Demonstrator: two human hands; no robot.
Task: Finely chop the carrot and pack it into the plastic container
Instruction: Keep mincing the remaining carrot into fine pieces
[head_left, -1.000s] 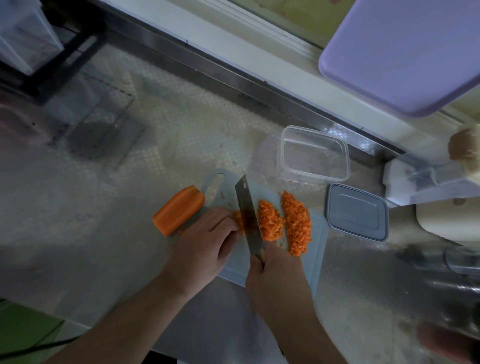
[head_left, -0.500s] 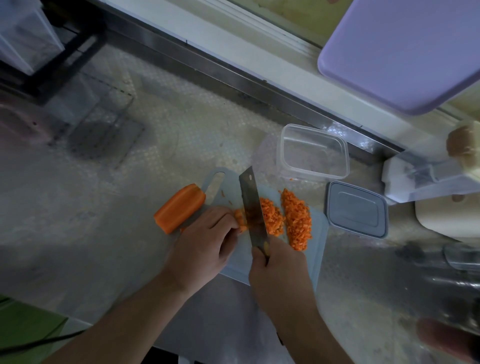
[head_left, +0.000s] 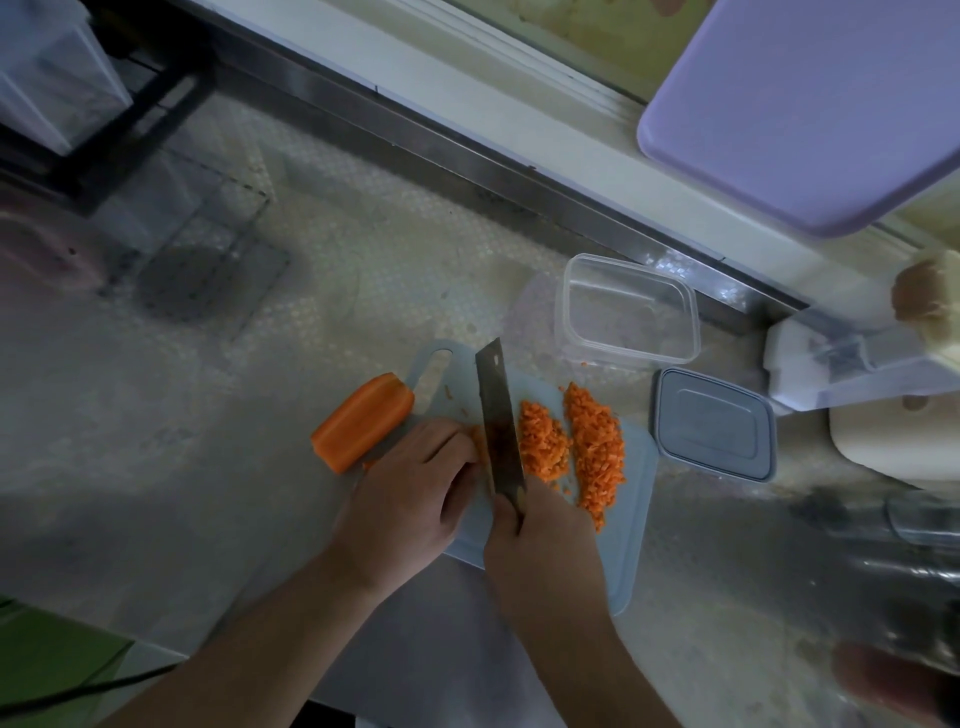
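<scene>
Patterned countertop carries a pale cutting board where the right hand grips a knife, blade just beside the left hand, whose curled fingers pin carrot strips. Cutting that close could nick the knuckles if the strips slide. Bright orange chopped carrot lies in 2 rows on the board, 1 uncut carrot piece at its left edge, and the plastic container stands empty behind.

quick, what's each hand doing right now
Left hand: fingers curled, holding carrot strips on the cutting board.
Right hand: gripping the knife.
</scene>
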